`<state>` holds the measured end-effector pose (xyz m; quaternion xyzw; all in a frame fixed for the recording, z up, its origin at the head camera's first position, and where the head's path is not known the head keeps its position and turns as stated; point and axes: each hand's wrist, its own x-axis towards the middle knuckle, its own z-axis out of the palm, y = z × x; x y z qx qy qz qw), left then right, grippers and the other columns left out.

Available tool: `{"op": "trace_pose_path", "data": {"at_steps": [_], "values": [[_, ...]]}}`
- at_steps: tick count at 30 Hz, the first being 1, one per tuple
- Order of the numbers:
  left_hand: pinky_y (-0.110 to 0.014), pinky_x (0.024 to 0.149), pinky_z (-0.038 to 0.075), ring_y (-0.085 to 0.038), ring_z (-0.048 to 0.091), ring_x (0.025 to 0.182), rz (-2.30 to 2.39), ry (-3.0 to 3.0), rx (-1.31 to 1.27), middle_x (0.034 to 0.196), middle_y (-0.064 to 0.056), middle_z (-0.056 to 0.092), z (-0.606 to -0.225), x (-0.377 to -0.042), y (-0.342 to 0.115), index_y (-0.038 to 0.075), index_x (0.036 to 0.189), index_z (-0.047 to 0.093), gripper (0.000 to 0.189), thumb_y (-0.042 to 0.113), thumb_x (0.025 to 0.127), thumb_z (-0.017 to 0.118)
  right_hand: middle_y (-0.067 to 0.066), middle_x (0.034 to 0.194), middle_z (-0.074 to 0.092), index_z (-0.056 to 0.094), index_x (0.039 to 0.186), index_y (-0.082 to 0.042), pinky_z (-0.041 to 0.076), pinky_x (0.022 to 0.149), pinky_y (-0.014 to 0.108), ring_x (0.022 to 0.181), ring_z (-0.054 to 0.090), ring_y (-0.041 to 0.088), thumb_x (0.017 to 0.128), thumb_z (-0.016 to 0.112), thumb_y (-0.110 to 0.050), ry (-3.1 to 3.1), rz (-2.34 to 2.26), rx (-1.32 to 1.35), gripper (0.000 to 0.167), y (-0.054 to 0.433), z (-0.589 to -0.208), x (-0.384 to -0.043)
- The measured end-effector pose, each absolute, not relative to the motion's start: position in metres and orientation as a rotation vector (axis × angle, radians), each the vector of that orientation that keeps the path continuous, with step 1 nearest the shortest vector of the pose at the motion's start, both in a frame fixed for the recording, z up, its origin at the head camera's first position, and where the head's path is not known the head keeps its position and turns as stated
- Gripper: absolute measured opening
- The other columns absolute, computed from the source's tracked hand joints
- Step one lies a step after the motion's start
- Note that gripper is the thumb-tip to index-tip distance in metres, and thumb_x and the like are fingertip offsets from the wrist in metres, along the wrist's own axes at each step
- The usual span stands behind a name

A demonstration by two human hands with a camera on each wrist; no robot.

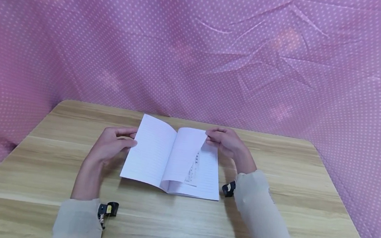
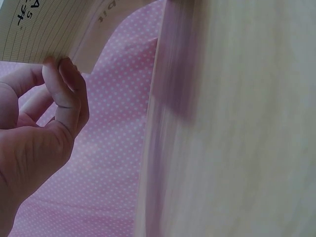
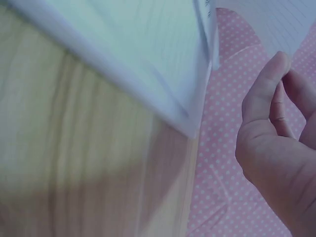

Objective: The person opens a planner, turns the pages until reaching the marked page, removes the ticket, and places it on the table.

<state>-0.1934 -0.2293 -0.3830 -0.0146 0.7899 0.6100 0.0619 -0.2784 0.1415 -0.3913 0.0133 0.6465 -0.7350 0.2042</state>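
Observation:
A lined notebook (image 1: 154, 150) lies spread at the middle of the table, its left side raised off the wood. My left hand (image 1: 112, 143) grips the left outer edge, thumb on the page and fingers behind. In the left wrist view the fingertips press the cover (image 2: 39, 29), which carries handwriting and printed letters. At the upper right, my right hand (image 1: 224, 140) pinches the corner of a lifted page (image 1: 185, 149) between thumb and fingers. Under that curved page, a slip of paper with dark print (image 1: 192, 171) shows on the right-hand lined page (image 1: 210, 175).
The wood-grain table (image 1: 172, 225) has rounded far corners. Behind it and at both sides hangs a pink polka-dot cloth (image 1: 197, 57). Small black wrist cameras (image 1: 108, 209) sit at both sleeves.

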Motion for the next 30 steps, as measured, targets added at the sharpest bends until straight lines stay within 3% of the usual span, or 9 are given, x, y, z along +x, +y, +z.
{"op": "trace_pose_path", "data": {"at_steps": [9, 30], "values": [[-0.025, 0.076, 0.058, -0.014, 0.062, 0.090, 1.856, 2.377, -0.031, 0.121, -0.019, 0.058, -0.382, -0.193, -0.231, -0.004, 0.140, 0.056, 0.049, 0.004, 0.093, 0.067, 0.011, 0.090, 0.068, 0.068, 0.096, -0.001, 0.059, 0.084, 0.027, 0.081, 0.069, 0.018, 0.101, 0.056, 0.002, 1.620, -2.213, 0.039, 0.014, 0.127, -0.382, -0.279], [-0.029, 0.078, 0.059, -0.014, 0.062, 0.092, 1.874, 2.348, -0.023, 0.120, -0.021, 0.061, -0.381, -0.192, -0.227, -0.005, 0.141, 0.055, 0.050, 0.002, 0.093, 0.068, 0.011, 0.090, 0.069, 0.068, 0.098, -0.002, 0.060, 0.080, 0.025, 0.081, 0.070, 0.017, 0.098, 0.059, 0.006, 1.536, -2.305, 0.046, 0.012, 0.092, -0.369, -0.274]]}}
